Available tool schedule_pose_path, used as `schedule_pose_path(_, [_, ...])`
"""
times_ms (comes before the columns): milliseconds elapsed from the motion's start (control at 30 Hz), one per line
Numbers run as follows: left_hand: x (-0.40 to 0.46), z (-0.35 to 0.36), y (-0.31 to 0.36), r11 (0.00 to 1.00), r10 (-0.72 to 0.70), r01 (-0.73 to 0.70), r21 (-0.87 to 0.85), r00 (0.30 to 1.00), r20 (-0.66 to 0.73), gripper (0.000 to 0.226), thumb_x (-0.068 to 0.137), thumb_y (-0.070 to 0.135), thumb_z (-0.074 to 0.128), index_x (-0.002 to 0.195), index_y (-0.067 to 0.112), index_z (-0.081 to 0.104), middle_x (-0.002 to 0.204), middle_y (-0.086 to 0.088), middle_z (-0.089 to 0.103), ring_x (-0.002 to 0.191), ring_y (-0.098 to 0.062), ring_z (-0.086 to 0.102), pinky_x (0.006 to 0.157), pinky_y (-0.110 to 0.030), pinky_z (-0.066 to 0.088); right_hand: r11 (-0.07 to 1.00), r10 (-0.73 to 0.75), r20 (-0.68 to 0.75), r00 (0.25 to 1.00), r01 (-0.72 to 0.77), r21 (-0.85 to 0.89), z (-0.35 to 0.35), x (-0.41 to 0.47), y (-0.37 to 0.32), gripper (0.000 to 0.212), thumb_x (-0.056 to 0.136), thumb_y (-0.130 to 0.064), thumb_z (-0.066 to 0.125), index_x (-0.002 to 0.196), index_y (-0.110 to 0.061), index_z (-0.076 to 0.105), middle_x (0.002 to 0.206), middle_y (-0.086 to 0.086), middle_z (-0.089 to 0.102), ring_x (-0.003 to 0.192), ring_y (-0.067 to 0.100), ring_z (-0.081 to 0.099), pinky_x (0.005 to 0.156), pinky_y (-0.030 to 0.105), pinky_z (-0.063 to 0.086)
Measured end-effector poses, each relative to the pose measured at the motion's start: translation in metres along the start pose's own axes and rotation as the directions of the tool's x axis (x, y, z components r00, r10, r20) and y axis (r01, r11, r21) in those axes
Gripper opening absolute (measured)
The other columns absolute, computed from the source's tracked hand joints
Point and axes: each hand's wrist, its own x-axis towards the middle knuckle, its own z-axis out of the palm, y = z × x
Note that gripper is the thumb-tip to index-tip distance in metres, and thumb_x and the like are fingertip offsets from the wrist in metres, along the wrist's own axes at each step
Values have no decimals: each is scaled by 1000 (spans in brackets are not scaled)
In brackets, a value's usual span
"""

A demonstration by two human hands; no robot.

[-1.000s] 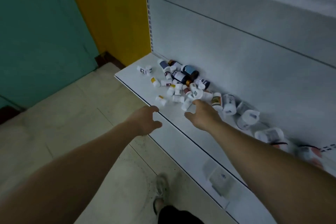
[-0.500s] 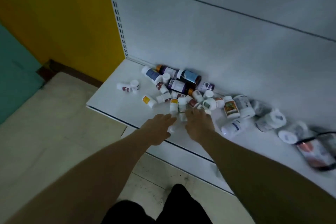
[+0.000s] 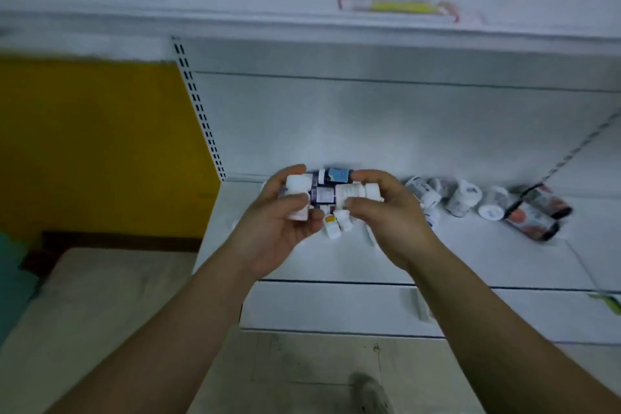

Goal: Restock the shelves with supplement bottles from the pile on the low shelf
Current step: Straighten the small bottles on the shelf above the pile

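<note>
Gripping white bottles (image 3: 356,193), both hands (image 3: 386,212) hide blurred, unreadable labels.

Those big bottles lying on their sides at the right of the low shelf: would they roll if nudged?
Probably. The big bottles are round and lie sideways on the smooth low shelf, so a nudge may roll them. Being close together, they could bump neighbours.
</note>
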Motion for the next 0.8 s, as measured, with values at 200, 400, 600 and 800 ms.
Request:
schedule_pose_path(200, [-57, 56, 83, 990, 131, -117, -78, 970, 204, 39, 88, 7, 38, 107, 24, 68, 98, -18, 68, 75, -25, 66, 66, -33, 55, 840, -58, 94, 994, -3, 543, 30, -52, -108, 32, 76, -1, 51, 103, -16, 61, 85, 8, 64, 78, 22, 63, 62, 27, 52])
schedule_pose_path(400, [-91, 116, 121, 934, 314, -351, 71, 898, 309, 51, 71, -4, 59, 105, 32, 71, 94, -7, 68, 91, -33, 68, 67, -33, 56, 717, -153, 255, 955, -71, 693, 25, -86, -182, 33, 74, -22, 49, 103, -14, 64, 82, 12, 60, 61, 22, 53, 57, 28, 43])
schedule_pose_path(600, [-95, 179, 131, 945, 294, -327, 11, 865, 406, 40, 74, 20, 50, 108, 24, 71, 98, -13, 68, 85, -30, 68, 66, -37, 58, 697, -247, 288, 925, -37, 716, -7, -96, -232, 29, 78, -23, 51, 103, -10, 57, 76, 12, 62, 52, 15, 52, 44, 19, 42])
schedule_pose_path(800, [-81, 223, 114, 890, 340, -424, 169, 863, 373, 42, 80, 0, 47, 111, 21, 65, 99, -11, 66, 87, -28, 68, 68, -35, 57, 754, -330, 261, 907, 87, 651, -65, -96, -247, 28, 65, -19, 61, 93, -12, 62, 77, 10, 60, 53, 17, 53, 44, 21, 42])
